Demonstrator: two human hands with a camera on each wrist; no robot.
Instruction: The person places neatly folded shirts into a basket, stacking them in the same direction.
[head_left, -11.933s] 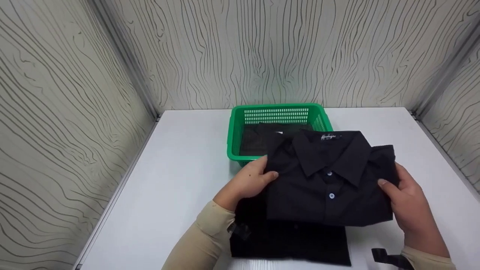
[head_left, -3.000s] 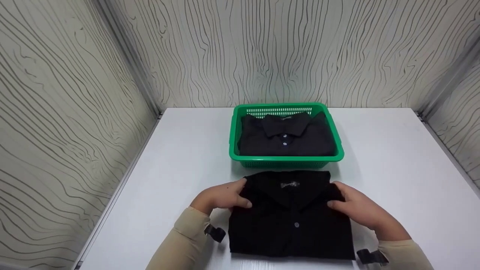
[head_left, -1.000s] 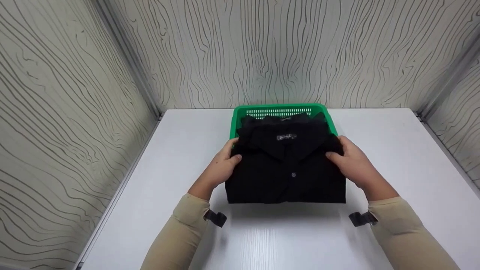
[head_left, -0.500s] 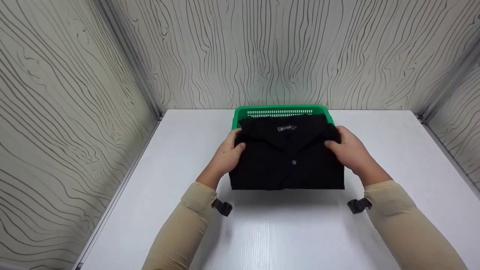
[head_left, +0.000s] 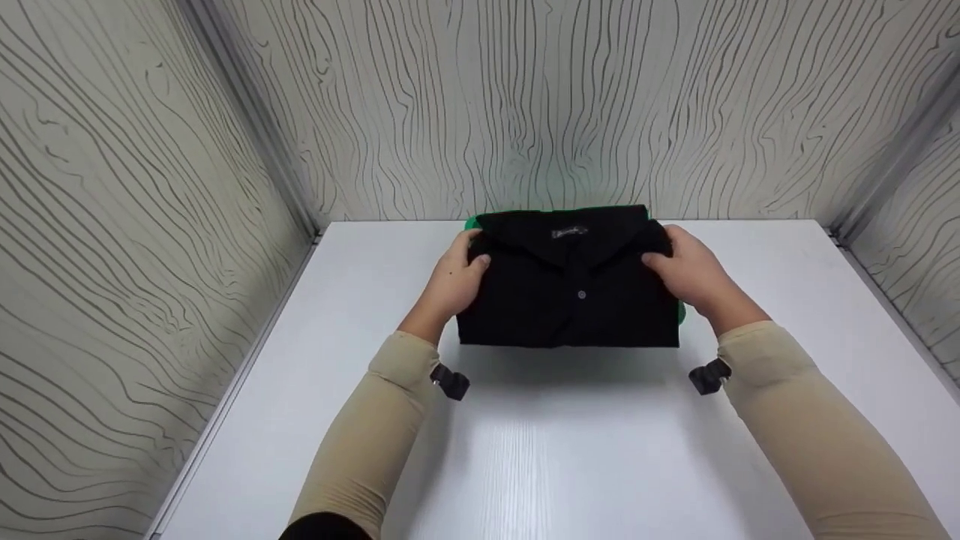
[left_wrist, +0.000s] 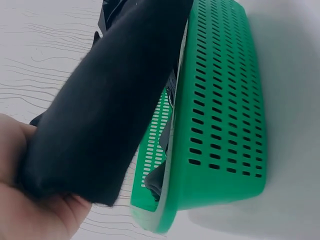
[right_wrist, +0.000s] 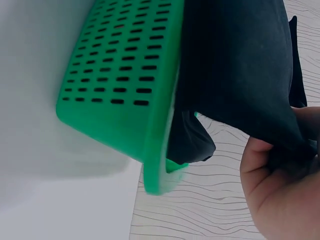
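A folded black shirt [head_left: 525, 300], collar away from me and one button showing, is held level by both hands. My left hand [head_left: 456, 277] grips its left side, thumb on top and fingers beneath. On the opposite side my right hand [head_left: 694, 270] pinches the shirt the same way. Both wrist views show the shirt raised above the rim of a green plastic basket [left_wrist: 225, 115]. Dark cloth [right_wrist: 192, 142] lies inside the basket at rim height. From the head the shirt hides nearly all of the basket, leaving only slivers of green at the corners.
The basket stands on a white table [head_left: 510, 442] near the back wall [head_left: 525, 105], which has a wood-grain pattern. A left side wall [head_left: 112, 262] borders the table. Black wrist cameras [head_left: 451, 382] hang below both wrists.
Earlier, a navy shirt went into the basket. The black shirt has since been lifted off the table and carried forward; in the last second it moved farther back, over the basket.
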